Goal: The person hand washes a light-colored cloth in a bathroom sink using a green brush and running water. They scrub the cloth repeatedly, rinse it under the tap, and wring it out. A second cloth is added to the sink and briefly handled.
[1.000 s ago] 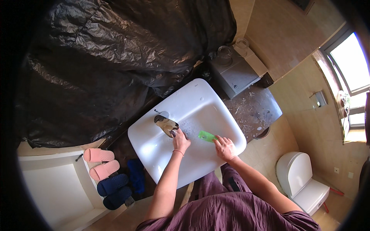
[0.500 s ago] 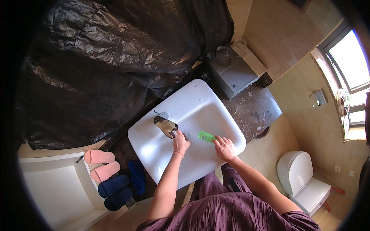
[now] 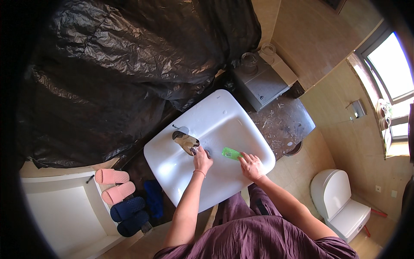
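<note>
Little has moved: right hand [image 3: 252, 166] pinches a green plastic piece [image 3: 231, 153] over the sink [image 3: 222, 185], likely to catch drips; left hand [image 3: 202, 161] at the faucet [image 3: 184, 141], grip I can't tell.

Left hand [image 3: 202, 160] at the faucet [image 3: 184, 140]; right hand [image 3: 252, 167] gripping a green implement [image 3: 231, 153] (oblong) near the sink's [image 3: 235, 127] right corner.

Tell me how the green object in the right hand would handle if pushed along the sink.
The green object is probably light, since the right hand holds it by one end. It looks stiff: its free end extends over the white sink without visible droop. Its flat-looking shape suggests sliding rather than rolling on that smooth, glossy surface.
</note>
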The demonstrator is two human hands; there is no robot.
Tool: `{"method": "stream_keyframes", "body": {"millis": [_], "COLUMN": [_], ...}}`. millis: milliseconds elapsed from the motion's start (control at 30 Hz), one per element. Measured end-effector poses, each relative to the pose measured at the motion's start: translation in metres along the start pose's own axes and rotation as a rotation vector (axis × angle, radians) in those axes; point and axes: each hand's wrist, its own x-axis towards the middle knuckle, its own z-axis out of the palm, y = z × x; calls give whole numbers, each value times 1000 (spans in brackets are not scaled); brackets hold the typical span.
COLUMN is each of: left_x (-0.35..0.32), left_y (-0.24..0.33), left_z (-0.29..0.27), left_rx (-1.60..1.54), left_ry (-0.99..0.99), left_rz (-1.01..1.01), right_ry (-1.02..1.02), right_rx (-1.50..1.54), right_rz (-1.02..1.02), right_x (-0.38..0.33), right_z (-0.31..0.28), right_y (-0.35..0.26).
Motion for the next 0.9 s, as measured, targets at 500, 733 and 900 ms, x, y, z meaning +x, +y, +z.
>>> {"method": "stream_keyframes", "body": {"millis": [500, 733, 900], "left_x": [0, 2, 3], "left_y": [1, -1, -3], "left_z": [1, 4, 5], "left_rx": [16, 25, 15], "left_ry": [19, 9, -45], "left_rz": [9, 9, -14], "right_ry": [-86, -104, -113], "right_rx": [38, 43, 51], "right_rz": [28, 34, 36], "right_x": [-3, -2, -2], "right_z": [4, 3, 2], "right_y": [2, 2, 2]}}
